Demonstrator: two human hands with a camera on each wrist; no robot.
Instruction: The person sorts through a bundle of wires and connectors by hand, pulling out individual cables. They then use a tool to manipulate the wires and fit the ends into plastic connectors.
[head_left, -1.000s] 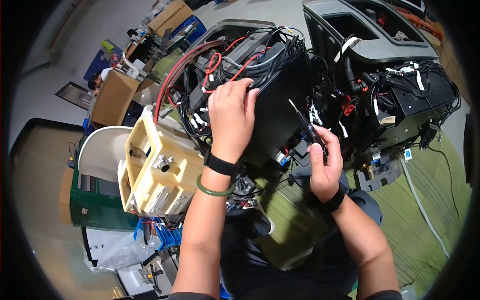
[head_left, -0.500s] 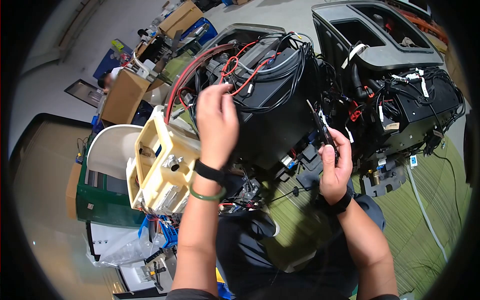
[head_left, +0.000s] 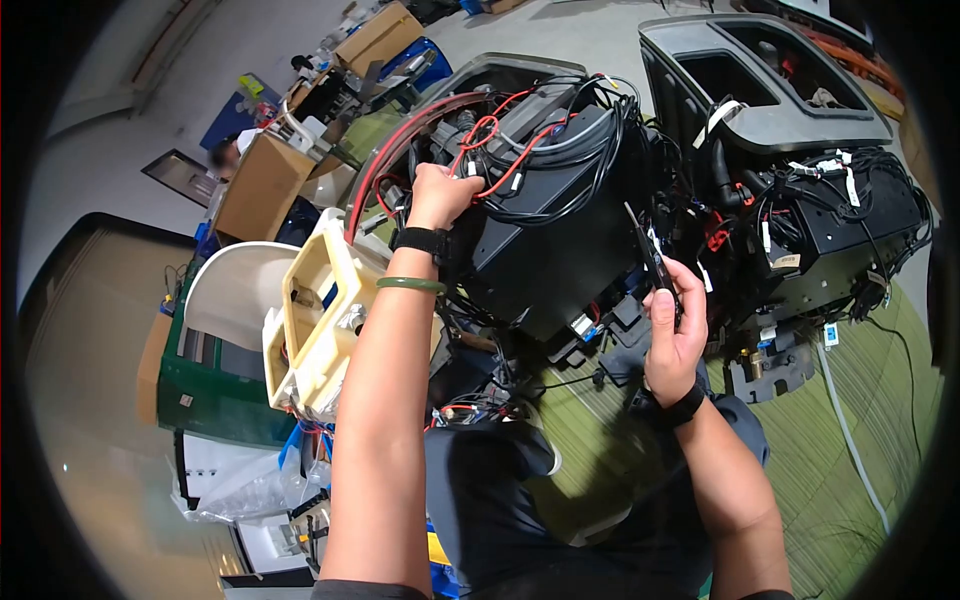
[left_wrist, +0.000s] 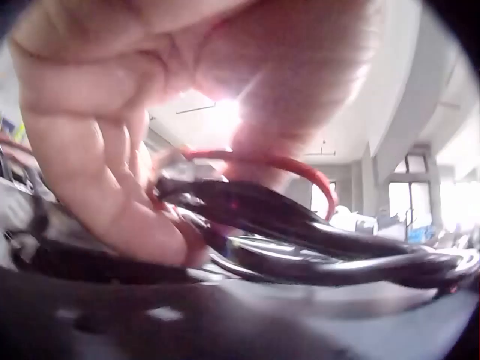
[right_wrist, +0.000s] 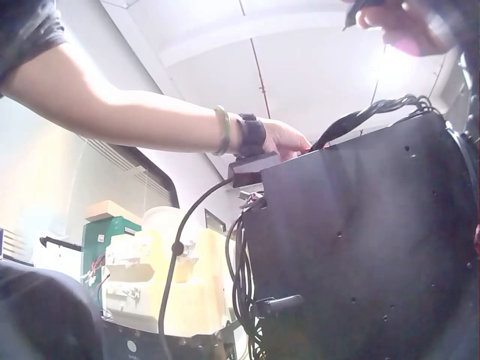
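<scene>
My left hand point(head_left: 443, 197) reaches onto the top of a large black metal box point(head_left: 535, 265), at its left side. In the left wrist view its fingers and thumb curl about black cables point(left_wrist: 300, 225) with a red wire point(left_wrist: 300, 166) beside them. Loops of red cable point(head_left: 490, 135) and black cable lie on the box just past the fingertips. My right hand point(head_left: 677, 335) holds a slim black screwdriver point(head_left: 657, 270) with a thin metal shaft pointing up, in front of the box's right side. The right wrist view shows the box's flat dark panel point(right_wrist: 367, 225) and the left hand at its upper edge.
A cream plastic housing point(head_left: 325, 290) stands left of the box. Another black unit point(head_left: 835, 225) with bundled wires stands at the right, under a grey frame point(head_left: 800, 125). Green carpet point(head_left: 590, 420) covers the floor. Farther off, a person sits near a cardboard box point(head_left: 262, 188).
The left hand lifted back toward the left, then reached down onto cables at the box's left side. The right hand keeps its hold on the screwdriver. The head view has shifted slightly.
</scene>
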